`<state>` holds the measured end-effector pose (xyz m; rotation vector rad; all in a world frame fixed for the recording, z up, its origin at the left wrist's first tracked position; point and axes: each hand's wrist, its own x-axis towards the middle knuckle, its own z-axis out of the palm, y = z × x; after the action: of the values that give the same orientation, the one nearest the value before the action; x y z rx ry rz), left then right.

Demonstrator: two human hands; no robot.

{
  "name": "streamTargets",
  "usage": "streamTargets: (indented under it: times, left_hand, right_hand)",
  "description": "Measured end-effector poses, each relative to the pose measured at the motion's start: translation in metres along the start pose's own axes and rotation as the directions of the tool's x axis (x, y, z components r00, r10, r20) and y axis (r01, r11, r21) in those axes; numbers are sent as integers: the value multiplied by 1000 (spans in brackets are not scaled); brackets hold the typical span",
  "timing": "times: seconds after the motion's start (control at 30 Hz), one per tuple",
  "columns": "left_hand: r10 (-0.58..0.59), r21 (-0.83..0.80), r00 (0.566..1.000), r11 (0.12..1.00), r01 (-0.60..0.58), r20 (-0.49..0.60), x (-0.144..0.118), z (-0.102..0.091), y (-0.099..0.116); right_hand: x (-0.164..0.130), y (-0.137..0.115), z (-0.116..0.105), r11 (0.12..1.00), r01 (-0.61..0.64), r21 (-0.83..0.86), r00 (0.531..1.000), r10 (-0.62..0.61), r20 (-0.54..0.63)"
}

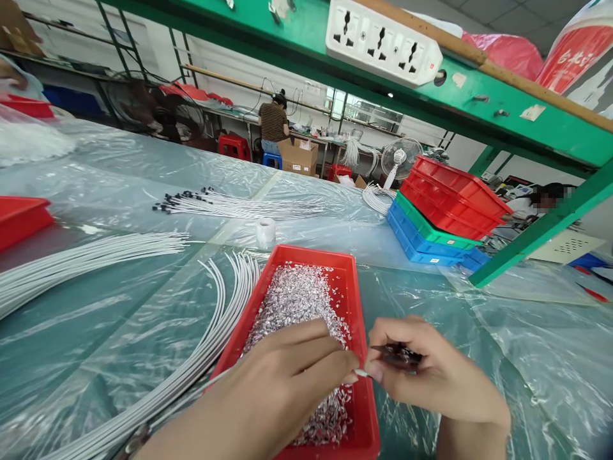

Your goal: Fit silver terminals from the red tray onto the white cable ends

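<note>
Head view: left hand (287, 377) over red tray (352, 287), cables (232, 313) alongside.

Two hands (292, 377), one power strip (383, 46) and one white roll (265, 234) show.

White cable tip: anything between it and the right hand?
Nothing visible. The left hand holds the white cable, its tip right at the right hand's thumb. The red tray lies below, not between.
</note>
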<state>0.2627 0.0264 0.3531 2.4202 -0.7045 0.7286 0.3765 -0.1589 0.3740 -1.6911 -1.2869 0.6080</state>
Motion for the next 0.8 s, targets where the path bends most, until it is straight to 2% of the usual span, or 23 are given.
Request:
streamTargets:
  times: [0.07, 0.17, 0.27, 0.37, 0.5, 0.6, 0.7, 0.8]
  left_hand:
    - [-32, -21, 999, 999, 31, -4, 1, 1, -2]
    - [-161, -132, 986, 977, 166, 54, 4, 0, -2]
    - [-261, -239, 962, 932, 274, 84, 5, -1, -1]
    - [-319, -266, 946, 909, 320, 48, 4, 1, 1]
    - [-412, -330, 902, 840, 432, 131, 7, 0, 2]
    - [-438, -443, 880, 763, 471, 181, 10, -1, 2]
    - [-439, -532, 877, 704, 471, 195, 11, 0, 0]
    - [-475, -544, 873, 706, 454, 111, 11, 3, -2]
  right_hand:
    - [0, 0, -1, 1000, 0, -5, 1000, 0, -14]
    - [-1, -1, 1, 998, 22, -66, 997, -26, -70]
    - [-3, -4, 4, 985, 61, -164, 989, -82, -125]
    - [-5, -5, 6, 955, 114, -273, 974, -161, -157]
    - [-6, -5, 7, 907, 175, -383, 955, -251, -159]
    - [-7, -3, 8, 890, 188, -416, 950, -272, -152]
    - [-8, -2, 7, 864, 205, -461, 944, -298, -140]
    - [-11, -4, 3, 850, 234, -471, 935, -330, -131]
